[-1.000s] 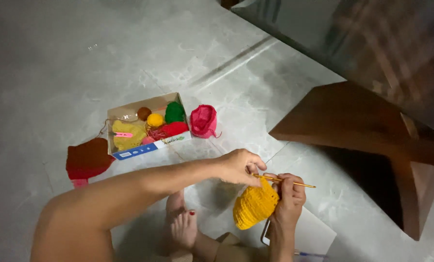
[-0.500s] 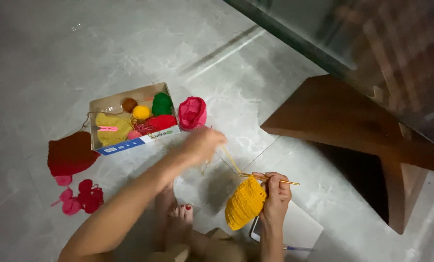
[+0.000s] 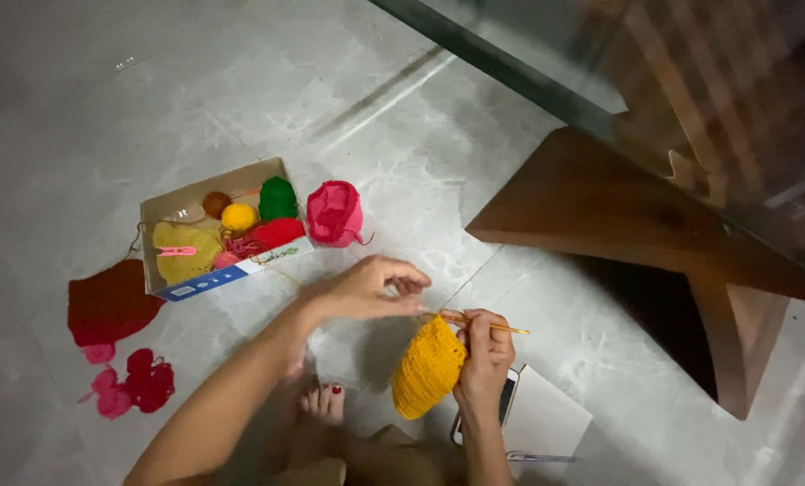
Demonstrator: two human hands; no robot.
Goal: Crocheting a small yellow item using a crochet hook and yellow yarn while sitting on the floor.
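My right hand (image 3: 485,355) grips a thin crochet hook (image 3: 497,327) and the top edge of a yellow crocheted piece (image 3: 428,369) that hangs below it. My left hand (image 3: 366,288) hovers just left of the hook, fingers pinched on a strand of yellow yarn (image 3: 425,312) that runs to the work. My bare foot (image 3: 321,405) with red nails rests on the floor beneath.
A cardboard box (image 3: 197,283) holds yarn balls, among them a green ball (image 3: 277,198) and a small yellow one (image 3: 239,217). A pink yarn ball (image 3: 335,213) sits beside it. Dark red crochet pieces (image 3: 110,303) lie left. A phone (image 3: 507,397) and notebook (image 3: 547,419) lie near a wooden table leg (image 3: 601,211).
My left hand had reached out toward the pink yarn ball, pulling yarn; now it is back next to the hook. The view has shifted, showing more pieces on the left.
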